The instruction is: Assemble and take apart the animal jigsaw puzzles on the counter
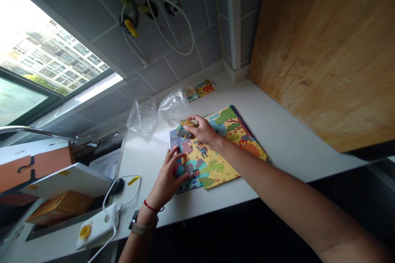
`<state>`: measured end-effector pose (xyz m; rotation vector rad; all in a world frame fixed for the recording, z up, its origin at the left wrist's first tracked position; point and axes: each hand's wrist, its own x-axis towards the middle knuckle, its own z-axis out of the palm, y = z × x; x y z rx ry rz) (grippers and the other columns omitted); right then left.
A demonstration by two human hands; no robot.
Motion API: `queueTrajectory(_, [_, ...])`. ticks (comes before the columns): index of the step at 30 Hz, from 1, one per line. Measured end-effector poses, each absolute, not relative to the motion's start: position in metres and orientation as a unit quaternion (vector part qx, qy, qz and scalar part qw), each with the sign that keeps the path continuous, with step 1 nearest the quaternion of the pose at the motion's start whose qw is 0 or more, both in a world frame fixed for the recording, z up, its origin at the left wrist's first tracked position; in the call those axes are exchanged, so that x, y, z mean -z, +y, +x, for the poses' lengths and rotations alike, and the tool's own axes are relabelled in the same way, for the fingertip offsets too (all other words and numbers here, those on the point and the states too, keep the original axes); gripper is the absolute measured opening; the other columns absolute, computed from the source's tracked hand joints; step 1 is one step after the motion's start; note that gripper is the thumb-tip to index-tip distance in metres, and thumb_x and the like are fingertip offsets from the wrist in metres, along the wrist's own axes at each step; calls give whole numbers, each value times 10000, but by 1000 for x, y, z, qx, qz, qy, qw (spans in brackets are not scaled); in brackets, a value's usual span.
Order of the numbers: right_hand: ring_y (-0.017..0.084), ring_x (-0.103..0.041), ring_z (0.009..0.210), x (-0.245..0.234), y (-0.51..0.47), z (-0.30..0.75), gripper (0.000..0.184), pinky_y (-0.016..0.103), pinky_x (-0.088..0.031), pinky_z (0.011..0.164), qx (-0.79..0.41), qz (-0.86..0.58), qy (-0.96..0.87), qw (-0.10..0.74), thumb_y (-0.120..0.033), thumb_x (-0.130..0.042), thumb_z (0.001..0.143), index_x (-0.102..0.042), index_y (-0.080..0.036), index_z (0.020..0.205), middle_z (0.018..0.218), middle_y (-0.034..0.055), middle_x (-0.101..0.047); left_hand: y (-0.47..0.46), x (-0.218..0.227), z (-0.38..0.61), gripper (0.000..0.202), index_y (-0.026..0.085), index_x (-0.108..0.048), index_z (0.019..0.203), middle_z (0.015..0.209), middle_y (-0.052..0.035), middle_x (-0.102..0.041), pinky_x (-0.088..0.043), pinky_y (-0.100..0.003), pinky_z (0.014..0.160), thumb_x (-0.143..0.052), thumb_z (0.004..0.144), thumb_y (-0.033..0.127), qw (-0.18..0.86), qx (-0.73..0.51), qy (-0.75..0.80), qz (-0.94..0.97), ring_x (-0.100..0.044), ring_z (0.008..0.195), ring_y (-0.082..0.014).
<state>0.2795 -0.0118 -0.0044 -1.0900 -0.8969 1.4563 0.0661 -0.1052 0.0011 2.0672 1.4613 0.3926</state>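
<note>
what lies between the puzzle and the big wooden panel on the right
In the head view, just white countertop lies between the puzzle and the wooden panel.

The left wrist (145, 213) wears a red bracelet (151, 206) and dark-cased watch (142, 225).

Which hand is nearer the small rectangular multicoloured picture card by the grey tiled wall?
Right. The right hand, holding small printed puzzle pieces, is in front of the card; the left hand is farther off, at the left side of the flat colourful jigsaw.
</note>
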Motion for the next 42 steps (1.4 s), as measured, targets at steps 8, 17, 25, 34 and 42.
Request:
queueTrajectory(8, [133,-686,715,6,-11,280,265,215,-578,598,-642,-434,-330,539,-184,-790,825,-677,-198,1064,885,1,-728,-101,-12,73,502,269,-639,1244,1546,-118,-545,-362,-580,1233,-858,793,297,282,-182,546,768,-380,1544,-363])
queueTrajectory(17, [114,-659,687,6,-12,280,244,186,-541,550,-631,-442,-343,538,-183,-779,817,-679,-201,1039,881,-8,-704,-109,-24,84,375,231,-600,1177,1037,-49,-736,-651,-370,830,-772,881,385,366,-312,563,672,-767,973,-234])
queueTrajectory(25, [140,-673,715,12,-10,279,267,231,-558,601,-621,-444,-357,538,-231,-798,792,-688,-212,1035,906,-7,-713,-102,-33,98,397,151,-725,1014,959,-88,-789,-681,-345,728,-879,779,430,468,-373,555,577,-789,864,-253])
queueTrajectory(34, [157,-692,835,0,-20,283,294,264,-571,775,-726,-294,-431,449,-215,-725,856,-716,-211,1150,916,5,-749,-73,-35,93,407,163,-732,996,955,-52,-770,-650,-281,670,-920,721,397,362,-492,569,550,-743,782,-177])
queueTrajectory(42, [205,-707,963,7,-22,276,340,346,-562,923,-674,-308,-494,454,-366,-836,832,-728,-206,1112,1037,50,-763,-68,-19,94,480,209,-691,1132,955,-28,-670,-517,-198,547,-883,762,446,237,-445,594,627,-619,733,-125])
